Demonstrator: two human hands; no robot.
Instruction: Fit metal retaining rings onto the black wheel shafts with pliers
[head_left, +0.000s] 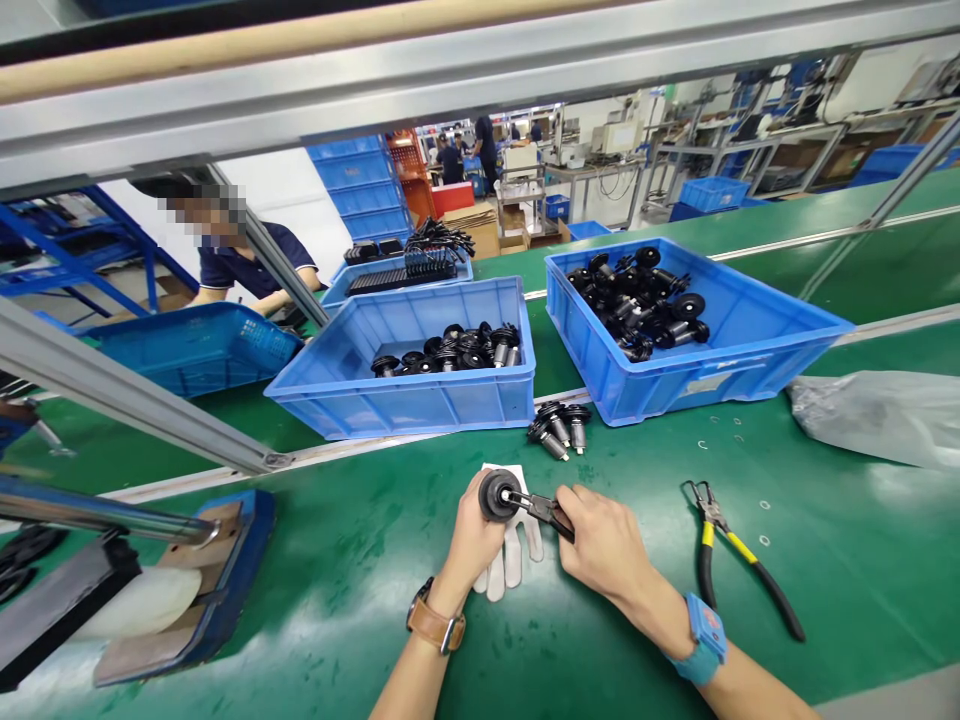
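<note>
My left hand [478,535] is wrapped round a small motor part with a round black disc [494,494] on top, its shaft end facing up. In my right hand [604,540] is a pair of circlip pliers [541,507], with their tips at the middle of the disc. A white glove [512,558] lies flat on the green bench under both hands. Beyond them, several similar motor parts [559,428] lie in a small heap. A second pair of circlip pliers [721,527], with yellow and black handles, rests to the right of my right hand.
Two blue bins [420,405] [667,385] hold many motor parts. Small retaining rings [764,505] are scattered at the right, near a plastic bag [885,415]. A press-like stand [225,590] is at left. A person [255,260] sits across the bench.
</note>
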